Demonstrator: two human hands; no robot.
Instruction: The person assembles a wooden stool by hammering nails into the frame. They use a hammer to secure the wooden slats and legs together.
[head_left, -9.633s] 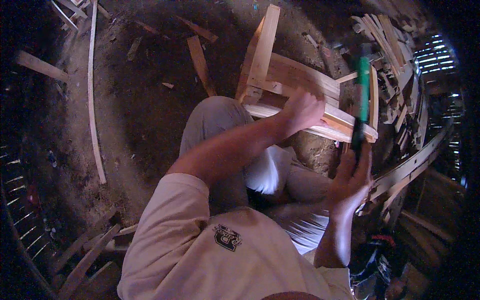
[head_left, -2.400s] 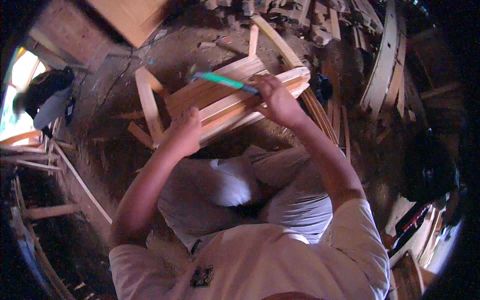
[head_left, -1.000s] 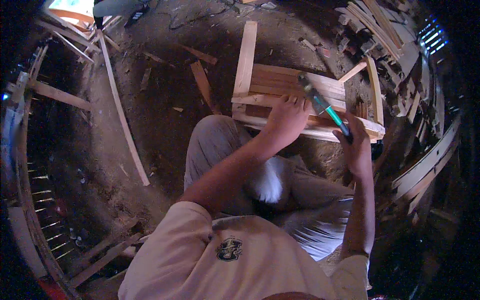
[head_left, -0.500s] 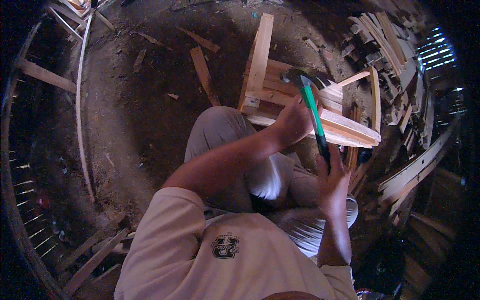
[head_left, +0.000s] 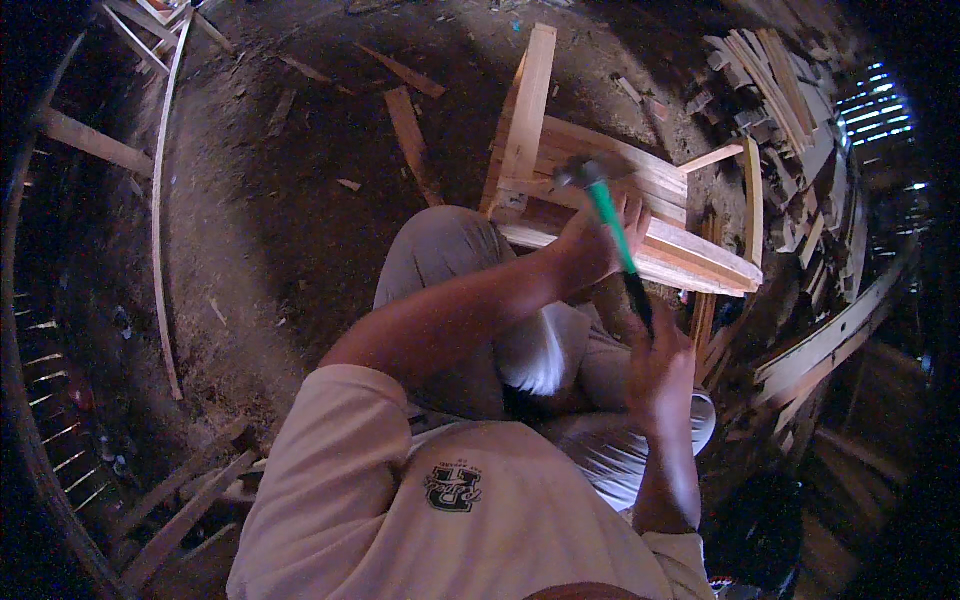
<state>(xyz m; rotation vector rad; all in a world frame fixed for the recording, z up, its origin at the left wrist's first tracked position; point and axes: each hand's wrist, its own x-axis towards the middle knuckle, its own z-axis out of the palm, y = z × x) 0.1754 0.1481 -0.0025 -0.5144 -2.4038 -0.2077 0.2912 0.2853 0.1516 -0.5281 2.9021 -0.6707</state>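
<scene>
My right hand (head_left: pixel 662 375) is wrapped round the black grip of a hammer (head_left: pixel 613 222) with a green shaft. The hammer's dark head is blurred over the slatted wooden frame (head_left: pixel 700 258), near the foot of an upright leg; I cannot tell whether it touches the wood. My left hand (head_left: pixel 590 245) is closed on the frame's near rail, partly behind the hammer shaft. Its fingertips are partly hidden, and whether a nail is between them does not show. The pale frame has several slats and legs, and rests in front of my bent knees.
Loose wood strips (head_left: pixel 408 135) lie on the dirt floor ahead. Offcuts and boards (head_left: pixel 775 95) are heaped at the far right, with a long slotted board (head_left: pixel 830 340) nearer. A thin wooden rail (head_left: pixel 160 220) runs along the left.
The hammer head has swung down and slightly left toward the frame. My right hand has shifted a little left with it, while my left hand stays on the rail.
</scene>
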